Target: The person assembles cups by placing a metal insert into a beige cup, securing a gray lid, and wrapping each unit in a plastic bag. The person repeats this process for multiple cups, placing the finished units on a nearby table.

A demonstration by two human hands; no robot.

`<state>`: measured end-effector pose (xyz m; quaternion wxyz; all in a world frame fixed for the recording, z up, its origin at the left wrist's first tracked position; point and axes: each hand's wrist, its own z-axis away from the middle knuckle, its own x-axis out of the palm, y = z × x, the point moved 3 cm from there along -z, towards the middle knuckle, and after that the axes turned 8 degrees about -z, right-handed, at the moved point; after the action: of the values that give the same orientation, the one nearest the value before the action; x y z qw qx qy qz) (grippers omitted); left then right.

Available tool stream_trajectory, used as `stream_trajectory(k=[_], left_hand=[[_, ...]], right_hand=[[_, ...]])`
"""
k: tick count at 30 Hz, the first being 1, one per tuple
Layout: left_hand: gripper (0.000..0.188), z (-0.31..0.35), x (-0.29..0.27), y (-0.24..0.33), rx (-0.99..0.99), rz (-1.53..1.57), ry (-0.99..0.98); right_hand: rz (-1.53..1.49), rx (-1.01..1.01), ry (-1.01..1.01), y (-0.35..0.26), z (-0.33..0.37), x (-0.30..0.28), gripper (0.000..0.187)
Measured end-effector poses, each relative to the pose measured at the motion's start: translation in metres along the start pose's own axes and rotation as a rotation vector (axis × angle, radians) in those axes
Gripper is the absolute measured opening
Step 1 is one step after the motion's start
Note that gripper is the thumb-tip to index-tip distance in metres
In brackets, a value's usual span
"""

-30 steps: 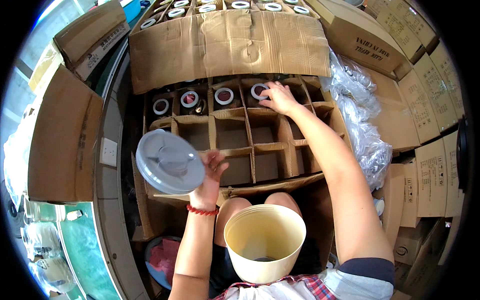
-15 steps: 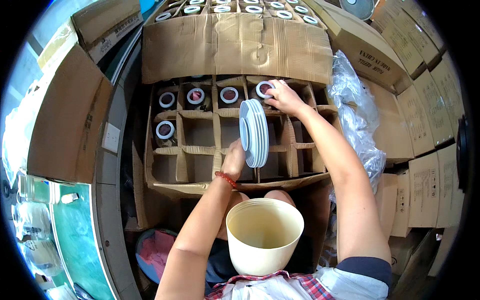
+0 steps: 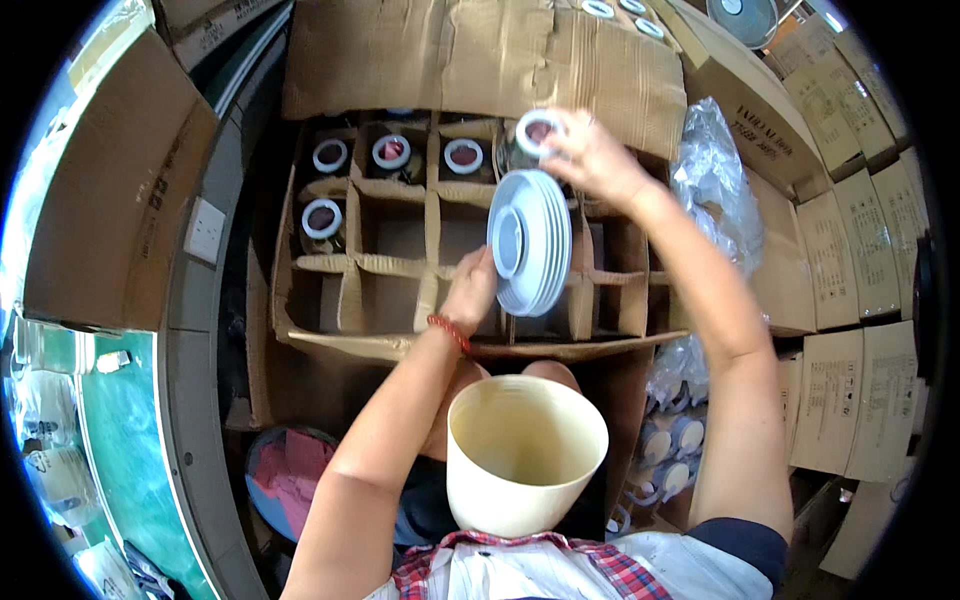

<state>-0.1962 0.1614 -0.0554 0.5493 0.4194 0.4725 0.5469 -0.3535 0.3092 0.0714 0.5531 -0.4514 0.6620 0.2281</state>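
Note:
My left hand (image 3: 472, 290) is closed on the edge of a stack of pale blue-grey round plastic dishes (image 3: 548, 240), held on edge above the carton. Each looks like a shallow disc with a raised ring at its centre. Up and to the right, my right hand (image 3: 605, 165) grips the rim of a glass jar (image 3: 515, 152) with a pale ring around its mouth and something dark red inside. The fingers are slightly blurred. Similar jars (image 3: 463, 157) stand upright in compartments of the divided cardboard carton (image 3: 385, 262), in the back row and at the left.
A cream plastic bucket (image 3: 470, 495) stands between my legs. A cardboard flap (image 3: 400, 60) covers the carton's far part. Crumpled clear plastic (image 3: 715, 190) hangs at the right beside stacked cartons (image 3: 830, 400). A tub with dark red cloth (image 3: 290, 475) sits low on the left.
My right hand has raised the jar somewhat from its compartment. The stack in my left hand has turned, showing more of its flat side. The head view has shifted.

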Motion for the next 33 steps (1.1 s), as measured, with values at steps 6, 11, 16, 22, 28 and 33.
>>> stream_trajectory(k=[6, 11, 16, 22, 28, 33], left_hand=[[0.038, -0.022, 0.005, -0.016, -0.062, 0.726, -0.074], [0.067, 0.021, -0.011, 0.05, -0.041, 1.075, -0.17], [0.064, 0.054, -0.014, 0.09, 0.007, 1.06, -0.18], [0.073, 0.089, -0.036, 0.101, 0.086, 1.275, -0.538], [0.055, 0.1, -0.018, 0.105, -0.058, 1.172, -0.39], [0.046, 0.097, -0.019, 0.094, -0.052, 1.239, -0.55]], right_hand=[[0.072, -0.172, -0.011, -0.058, -0.006, -0.099, 0.019], [0.361, -0.285, 0.1, -0.142, 0.053, -0.099, 0.013], [0.346, -0.393, 0.151, -0.218, 0.087, -0.08, 0.012], [-0.484, -0.301, 0.165, -0.238, 0.094, -0.109, 0.046], [-1.133, 0.641, 0.235, -0.132, 0.092, -0.043, 0.072], [-1.587, 0.798, -0.031, -0.115, 0.091, -0.004, 0.045]])
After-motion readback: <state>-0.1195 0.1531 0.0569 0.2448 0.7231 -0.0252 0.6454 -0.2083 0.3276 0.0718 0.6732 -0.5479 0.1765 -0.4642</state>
